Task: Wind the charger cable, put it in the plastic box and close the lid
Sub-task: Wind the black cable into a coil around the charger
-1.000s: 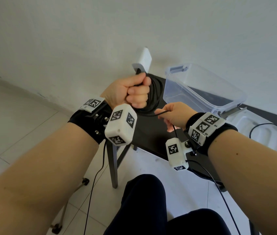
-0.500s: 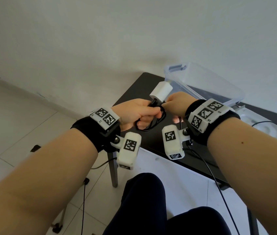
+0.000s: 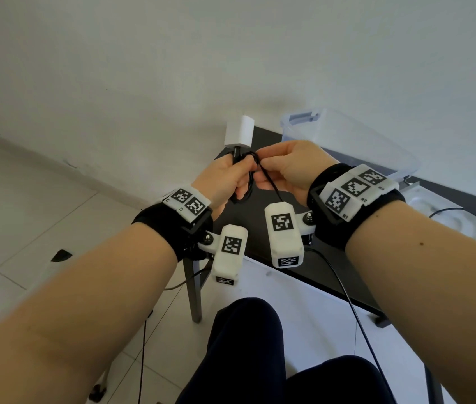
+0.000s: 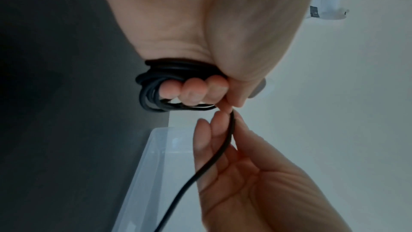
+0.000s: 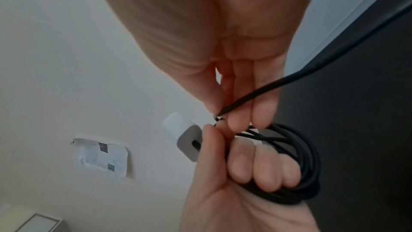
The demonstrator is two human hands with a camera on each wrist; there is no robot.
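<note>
A person's left hand [image 3: 225, 177] is gripping the wound loops of a black charger cable [image 5: 296, 161], fingers curled through the coil, the white plug [image 3: 239, 132] sticking up at 12 o'clock. The right hand [image 3: 286, 167], just beside at 3 o'clock, is pinching the loose strand, which is trailing down toward 6 o'clock. Beyond, at 2 o'clock, the clear plastic box [image 3: 391, 158] is standing open on the table [image 3: 263, 228], its lid [image 3: 446, 211] lying alongside.
</note>
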